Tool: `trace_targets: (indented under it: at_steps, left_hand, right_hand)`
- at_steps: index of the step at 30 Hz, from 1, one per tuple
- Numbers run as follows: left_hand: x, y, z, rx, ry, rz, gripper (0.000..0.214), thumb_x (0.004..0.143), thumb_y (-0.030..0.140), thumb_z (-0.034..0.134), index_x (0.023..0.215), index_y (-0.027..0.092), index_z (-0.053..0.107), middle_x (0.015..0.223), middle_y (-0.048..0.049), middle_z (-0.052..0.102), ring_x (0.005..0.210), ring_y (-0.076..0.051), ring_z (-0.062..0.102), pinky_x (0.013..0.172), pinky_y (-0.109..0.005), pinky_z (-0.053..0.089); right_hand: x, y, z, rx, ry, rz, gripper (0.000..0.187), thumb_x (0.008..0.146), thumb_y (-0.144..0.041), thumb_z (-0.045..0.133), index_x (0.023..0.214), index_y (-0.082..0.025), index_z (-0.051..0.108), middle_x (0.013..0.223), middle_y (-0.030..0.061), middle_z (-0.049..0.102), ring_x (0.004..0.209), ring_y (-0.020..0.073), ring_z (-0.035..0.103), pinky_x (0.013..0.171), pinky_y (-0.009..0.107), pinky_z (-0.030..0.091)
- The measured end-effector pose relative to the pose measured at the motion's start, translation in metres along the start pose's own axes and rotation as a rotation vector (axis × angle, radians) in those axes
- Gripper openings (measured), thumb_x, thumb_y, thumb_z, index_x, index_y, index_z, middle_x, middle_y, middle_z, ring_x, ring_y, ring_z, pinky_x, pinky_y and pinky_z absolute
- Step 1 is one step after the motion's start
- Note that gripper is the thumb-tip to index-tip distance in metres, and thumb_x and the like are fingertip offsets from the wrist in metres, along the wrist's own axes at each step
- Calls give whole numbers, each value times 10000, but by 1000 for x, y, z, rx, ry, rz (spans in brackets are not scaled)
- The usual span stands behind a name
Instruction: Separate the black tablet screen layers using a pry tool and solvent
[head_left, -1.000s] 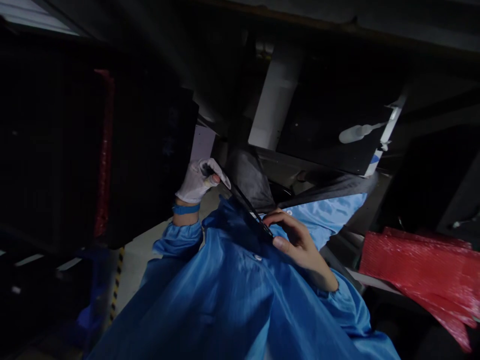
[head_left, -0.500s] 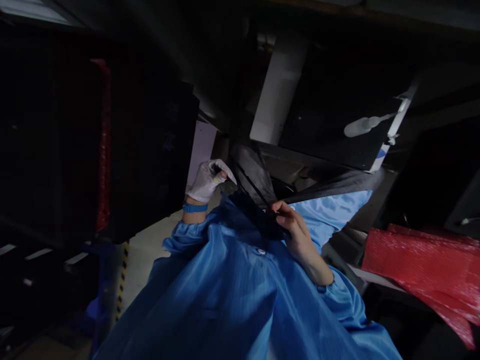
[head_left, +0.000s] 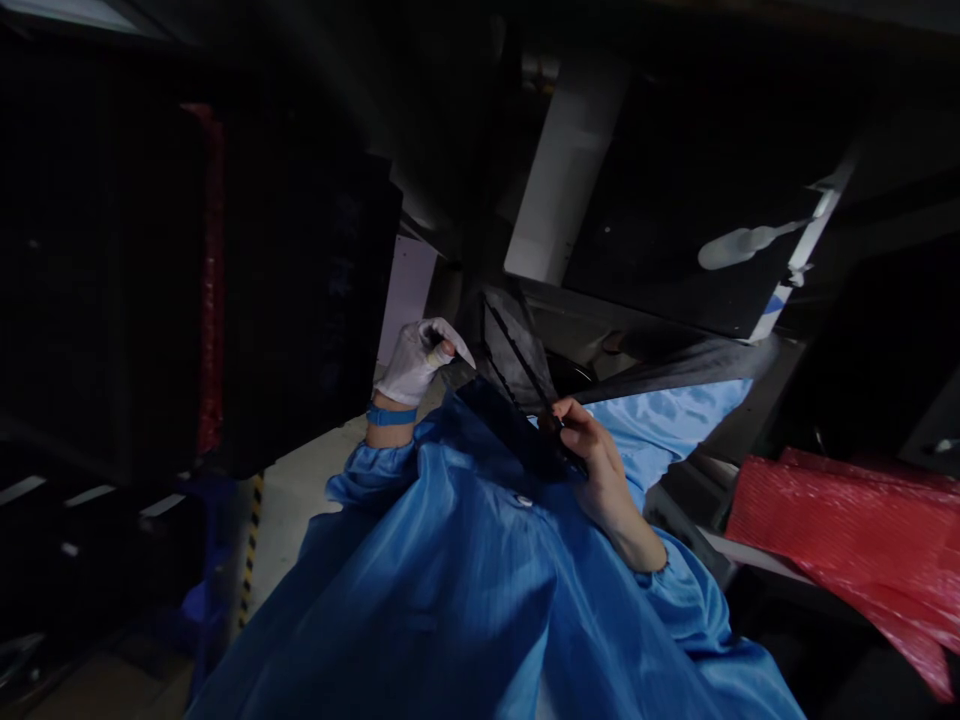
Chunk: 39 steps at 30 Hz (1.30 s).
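Observation:
The scene is dim. My left hand (head_left: 417, 362), in a white glove with a blue wristband, is closed in a pinch on the far corner of a thin dark flat sheet (head_left: 517, 385). My bare right hand (head_left: 596, 470) is closed on the sheet's near edge, thumb on top. The sheet is held tilted in front of my blue smock (head_left: 465, 590), above my lap. What kind of sheet it is cannot be made out.
A dark stack of crates (head_left: 187, 290) with a red strip stands at the left. Red bubble-wrap bags (head_left: 847, 540) lie at the right. A white post (head_left: 559, 180) and a dark panel (head_left: 675, 210) hang ahead. Yellow-black floor tape (head_left: 250, 545) runs at lower left.
The sheet has turned up from nearly edge-on to showing more of its face. My right hand has shifted slightly up and right along its edge. The left hand keeps its pinch.

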<state>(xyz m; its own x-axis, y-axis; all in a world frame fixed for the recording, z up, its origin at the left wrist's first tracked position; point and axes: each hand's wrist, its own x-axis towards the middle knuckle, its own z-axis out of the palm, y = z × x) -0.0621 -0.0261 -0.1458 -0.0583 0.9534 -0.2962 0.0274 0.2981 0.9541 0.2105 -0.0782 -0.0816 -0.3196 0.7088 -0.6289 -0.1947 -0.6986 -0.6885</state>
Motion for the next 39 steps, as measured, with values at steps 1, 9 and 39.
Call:
trace_targets:
  at_steps: [1, 9, 39]
  left_hand:
    - [-1, 0, 0, 0, -1, 1, 792, 633, 962, 895, 647, 206, 658, 647, -107, 769, 598, -248, 761, 558, -316, 569]
    - [-5, -2, -2, -41, -2, 0, 781, 637, 939, 914, 660, 201, 660, 663, -105, 775, 609, -244, 769, 569, -311, 588]
    - [-14, -15, -3, -105, 35, -22, 766, 652, 922, 924, 671, 199, 673, 626, -81, 709, 571, -196, 662, 588, -321, 519]
  right_hand:
    - [0, 0, 0, 5, 0, 1, 302, 814, -504, 696, 959, -262, 587, 822, -20, 526, 742, 187, 458, 632, 310, 317]
    - [-3, -5, 4, 12, -1, -13, 298, 808, -504, 700, 924, -265, 566, 801, -22, 517, 722, 191, 460, 660, 326, 344]
    - [-4, -9, 1, 43, 16, -162, 200, 854, -409, 718, 926, -263, 601, 759, -45, 503, 643, 152, 415, 588, 295, 300]
